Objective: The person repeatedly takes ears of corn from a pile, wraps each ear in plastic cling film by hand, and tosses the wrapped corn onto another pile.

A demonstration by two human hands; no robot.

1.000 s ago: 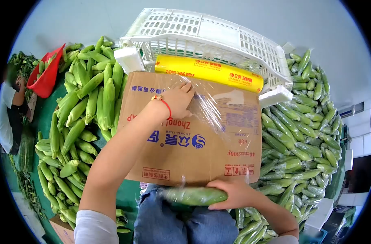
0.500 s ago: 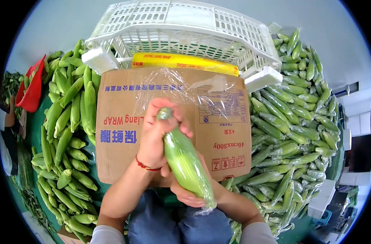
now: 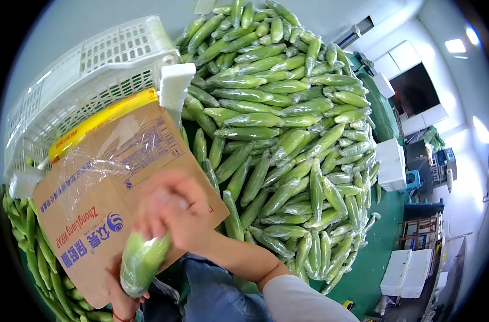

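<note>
A green-husked ear of corn (image 3: 143, 263) in clear plastic film is held over my lap, tilted, at the near edge of the cardboard box. My left hand (image 3: 122, 295), with a red bracelet at its wrist, is closed round the lower part and mostly hidden behind it. My right hand (image 3: 175, 209) is blurred, its fingers curled over the upper end of the corn. Loose clear film (image 3: 89, 172) lies crumpled on the cardboard box (image 3: 89, 214), and a long yellow wrap box (image 3: 102, 123) lies along its far edge.
A large pile of film-wrapped corn (image 3: 287, 161) fills the right side. Unwrapped corn (image 3: 41, 257) lies at the lower left. Behind the box stands a white plastic crate (image 3: 116, 51) with a white foam block (image 3: 175, 91) at its corner. White boxes (image 3: 405, 273) stand on the green floor farther right.
The view has swung right toward the wrapped pile. My right hand has gone from the corn's lower end to its upper end, while my left hand has gone from the upper end to the lower part.
</note>
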